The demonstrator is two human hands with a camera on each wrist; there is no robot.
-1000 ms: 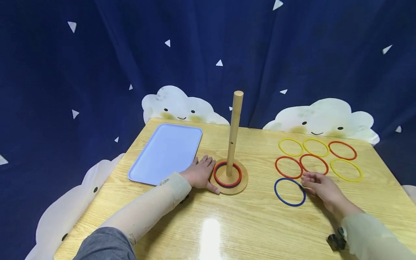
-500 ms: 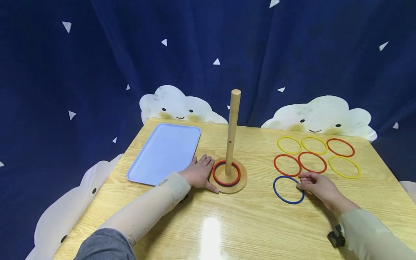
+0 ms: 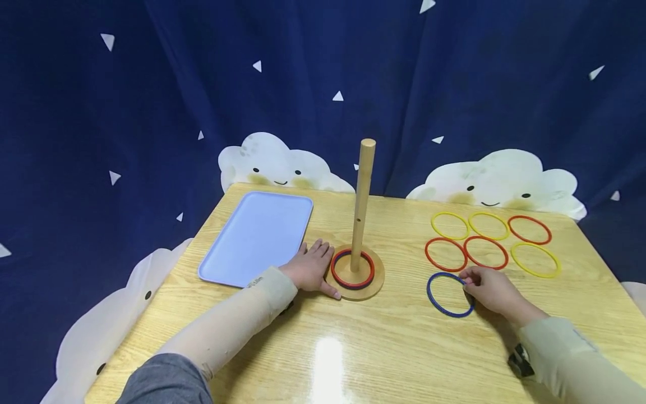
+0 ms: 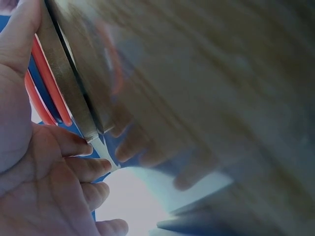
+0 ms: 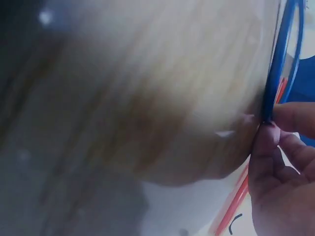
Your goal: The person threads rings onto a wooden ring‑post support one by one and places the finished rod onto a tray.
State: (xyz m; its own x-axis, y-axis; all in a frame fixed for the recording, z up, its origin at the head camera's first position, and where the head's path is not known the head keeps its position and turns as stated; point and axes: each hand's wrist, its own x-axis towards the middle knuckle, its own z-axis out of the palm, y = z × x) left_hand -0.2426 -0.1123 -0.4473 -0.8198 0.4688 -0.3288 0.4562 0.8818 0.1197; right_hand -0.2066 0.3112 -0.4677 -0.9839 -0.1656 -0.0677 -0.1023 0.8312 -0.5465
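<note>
At the table's (image 3: 404, 353) right, the right hand (image 3: 492, 289) pinches a blue ring (image 3: 444, 310); the left hand (image 3: 309, 271), fingers spread, touches the stand (image 3: 361, 207), its peg circled by red and blue rings (image 3: 353, 287). Beyond lie 3 red rings (image 3: 525, 217) and 3 yellow rings (image 3: 542, 276).

fingertips of the right hand (image 3: 497, 289) cover a stretch of the blue ring (image 3: 439, 308), and i can't tell whether a second blue one lies under it. on the wooden stand (image 3: 361, 210), the top red ring (image 3: 353, 286) mostly hides those beneath. print on the left sleeve (image 3: 232, 324) is too small to read. the right sleeve (image 3: 570, 359) runs off at the lower right.
</note>
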